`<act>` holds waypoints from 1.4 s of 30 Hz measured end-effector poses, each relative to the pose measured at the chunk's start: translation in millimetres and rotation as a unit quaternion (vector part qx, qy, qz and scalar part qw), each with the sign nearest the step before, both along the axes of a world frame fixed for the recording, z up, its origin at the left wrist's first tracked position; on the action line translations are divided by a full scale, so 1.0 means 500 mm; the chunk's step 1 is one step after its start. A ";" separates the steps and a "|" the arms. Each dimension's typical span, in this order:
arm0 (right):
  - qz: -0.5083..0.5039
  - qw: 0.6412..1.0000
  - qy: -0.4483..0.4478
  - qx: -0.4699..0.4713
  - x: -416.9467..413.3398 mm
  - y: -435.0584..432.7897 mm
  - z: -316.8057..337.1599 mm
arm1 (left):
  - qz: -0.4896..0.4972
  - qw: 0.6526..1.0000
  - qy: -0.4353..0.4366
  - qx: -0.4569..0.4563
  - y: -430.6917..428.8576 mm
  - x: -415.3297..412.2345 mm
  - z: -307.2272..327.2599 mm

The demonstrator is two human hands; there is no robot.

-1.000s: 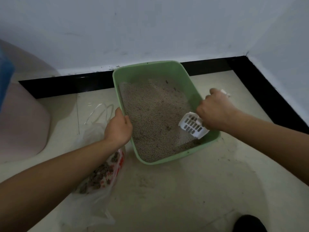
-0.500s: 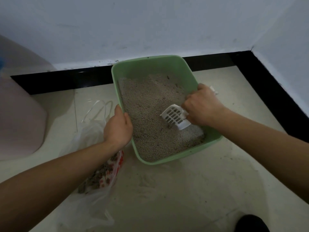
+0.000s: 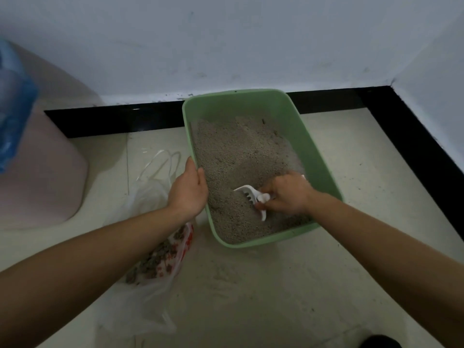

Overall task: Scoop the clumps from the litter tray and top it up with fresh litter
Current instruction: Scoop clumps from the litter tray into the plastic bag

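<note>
A green litter tray (image 3: 319,156) sits on the floor near the wall corner, filled with grey litter (image 3: 233,151). My left hand (image 3: 188,192) grips the tray's left rim. My right hand (image 3: 288,194) holds a white slotted scoop (image 3: 247,193) by its handle, with the scoop's head tilted and dug into the litter near the tray's front. A thin plastic bag (image 3: 160,259) with dark clumps inside lies on the floor left of the tray, partly under my left forearm.
A pale pink bin-like object (image 3: 42,172) stands at the left with a blue bag (image 3: 12,109) over it. A black skirting strip (image 3: 120,119) runs along the white walls. A dark shoe tip (image 3: 379,342) shows at the bottom right.
My right hand has drawn the scoop leftward and nearer, from the tray's right side into the litter at the middle front. My left hand has stayed on the rim.
</note>
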State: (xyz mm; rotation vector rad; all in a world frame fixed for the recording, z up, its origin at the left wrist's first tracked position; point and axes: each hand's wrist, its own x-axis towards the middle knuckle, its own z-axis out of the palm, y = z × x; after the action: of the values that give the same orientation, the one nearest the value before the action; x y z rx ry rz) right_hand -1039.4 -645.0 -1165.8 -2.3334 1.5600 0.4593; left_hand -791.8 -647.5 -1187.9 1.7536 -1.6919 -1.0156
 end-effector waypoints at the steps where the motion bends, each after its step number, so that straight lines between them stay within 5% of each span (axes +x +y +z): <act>1: -0.002 1.000 -0.016 -0.004 -0.003 0.002 -0.005 | 0.001 1.000 0.016 0.001 0.000 0.000 -0.002; 10: -0.023 0.987 -0.152 0.050 -0.035 0.028 -0.020 | -0.003 0.995 0.096 0.007 0.000 0.006 -0.008; 14: -0.130 0.935 -0.276 0.181 -0.051 0.038 -0.031 | -0.002 0.995 0.105 0.001 0.000 0.004 -0.007; 18: -0.168 0.909 -0.315 0.214 -0.064 0.050 -0.040 | 0.001 0.995 0.099 0.022 -0.002 0.011 -0.020; 21: -0.181 0.923 -0.288 0.180 -0.083 0.037 -0.023 | 0.003 0.995 0.099 0.026 -0.004 0.013 -0.023; 25: -0.125 0.988 -0.085 0.025 -0.073 0.007 0.023 | 0.003 0.995 0.098 0.027 -0.005 0.012 -0.025; 29: -0.047 0.995 0.029 -0.087 -0.015 -0.023 0.044 | 0.003 0.994 0.106 0.017 -0.003 0.011 -0.024; 36: 0.031 0.986 -0.048 -0.156 0.023 -0.013 -0.017 | 0.011 0.991 0.129 0.039 -0.007 0.013 -0.018; 42: -0.041 0.985 -0.170 -0.001 -0.025 0.042 -0.033 | 0.019 0.984 0.173 0.033 0.002 0.006 0.006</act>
State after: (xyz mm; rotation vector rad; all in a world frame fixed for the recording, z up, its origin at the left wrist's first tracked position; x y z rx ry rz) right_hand -1051.8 -624.0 -1182.4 -2.1970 1.4807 0.0335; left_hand -788.8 -646.5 -1185.0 1.5348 -1.4178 -1.2872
